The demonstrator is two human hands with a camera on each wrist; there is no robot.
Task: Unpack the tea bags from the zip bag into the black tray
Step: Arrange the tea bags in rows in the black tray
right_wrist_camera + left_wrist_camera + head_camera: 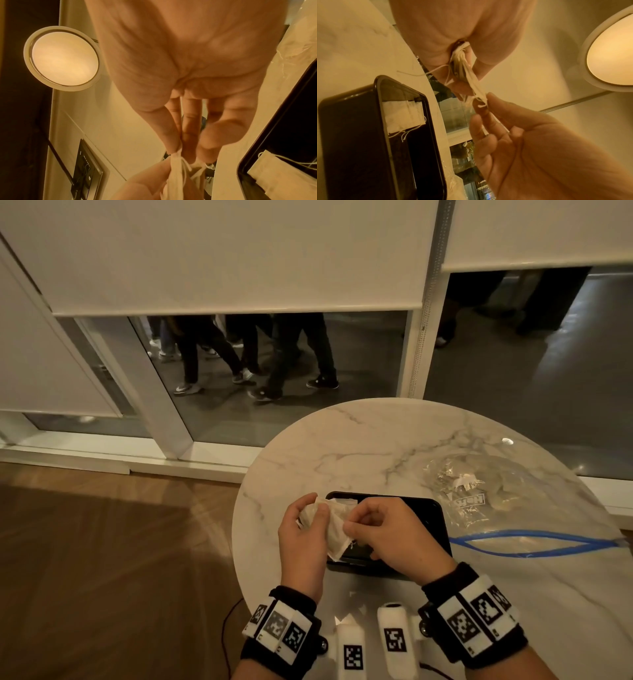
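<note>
Above the near-left part of the black tray [431, 518], my left hand [313, 508] grips a bunch of white tea bags [334, 522]. My right hand [352, 523] pinches the edge of one tea bag in that bunch between thumb and fingers. In the left wrist view the tea bags [464, 70] hang from my palm, their strings dangling, and the right fingertips [489, 100] nip their lower end. One tea bag [402, 116] lies flat in the tray [351, 135]. The clear zip bag [496, 494] with a blue zip lies open on the table, right of the tray, with several tea bags inside.
The round marble table [342, 446] ends close to the tray's left side, with wooden floor beyond. Two white tagged cylinders [397, 638] stand at the near edge between my wrists. Past the table is a glass wall with people walking behind it.
</note>
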